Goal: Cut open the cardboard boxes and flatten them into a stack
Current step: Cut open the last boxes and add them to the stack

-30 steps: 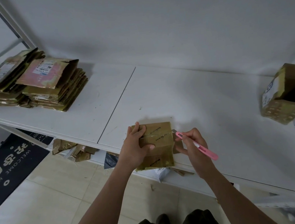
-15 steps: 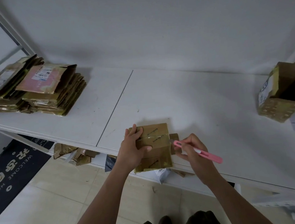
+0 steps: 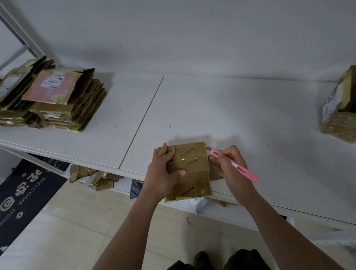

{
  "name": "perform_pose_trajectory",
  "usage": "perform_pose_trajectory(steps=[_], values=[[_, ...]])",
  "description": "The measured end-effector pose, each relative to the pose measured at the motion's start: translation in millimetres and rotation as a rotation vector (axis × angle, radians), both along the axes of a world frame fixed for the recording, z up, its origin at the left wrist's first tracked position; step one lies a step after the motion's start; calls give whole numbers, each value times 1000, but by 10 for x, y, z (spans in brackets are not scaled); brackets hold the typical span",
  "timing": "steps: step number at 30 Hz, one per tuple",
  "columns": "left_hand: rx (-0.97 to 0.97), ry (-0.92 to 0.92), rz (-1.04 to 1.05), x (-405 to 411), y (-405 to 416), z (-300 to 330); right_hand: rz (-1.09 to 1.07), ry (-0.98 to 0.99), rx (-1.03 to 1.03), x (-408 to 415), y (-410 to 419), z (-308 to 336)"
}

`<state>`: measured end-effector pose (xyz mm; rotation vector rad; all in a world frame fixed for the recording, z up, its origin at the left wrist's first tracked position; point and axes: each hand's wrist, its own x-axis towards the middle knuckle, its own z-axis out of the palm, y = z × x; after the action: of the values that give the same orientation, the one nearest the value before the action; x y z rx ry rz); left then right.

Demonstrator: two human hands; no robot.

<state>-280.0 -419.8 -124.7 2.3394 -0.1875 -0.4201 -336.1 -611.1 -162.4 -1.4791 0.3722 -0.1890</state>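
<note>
Taped box (image 3: 194,169), long axis running away from the person, gripped by left hand (image 3: 162,175); right hand (image 3: 229,167) grips pink cutter (image 3: 234,165)

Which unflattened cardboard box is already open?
The brown cardboard box at the table's far right, its dark interior showing; the one under the hands is taped shut.

A small taped brown cardboard box (image 3: 191,168) is sitting upright at the table's near edge; flattened brown cardboard stacks (image 3: 62,102) are lying far left.

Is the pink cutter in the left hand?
No, the right hand grips the pink cutter; the left hand holds the taped box.
</note>
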Motion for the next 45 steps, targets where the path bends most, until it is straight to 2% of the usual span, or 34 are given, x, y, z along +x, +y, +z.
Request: perform_pose_trajectory(steps=[25,29,32,34,36,40,45], values=[[33,-5,-4,-16,-20,37,106,0,-104,-345,-36,-46],[99,-44,-9,37,-10,56,155,-3,-117,-352,-182,18],[220,-108,-86,142,-10,94,39,-6,-4,-390,-204,-20],[278,-77,-111,226,-20,132,-17,-12,31,-405,-132,-13],[325,-54,-62,297,-32,158,-44,-25,39,-396,-23,19],[321,-13,182,306,-86,161,-59,-61,7,-361,217,86],[423,4,246,201,-190,148,-72,-71,52,-357,455,129]])
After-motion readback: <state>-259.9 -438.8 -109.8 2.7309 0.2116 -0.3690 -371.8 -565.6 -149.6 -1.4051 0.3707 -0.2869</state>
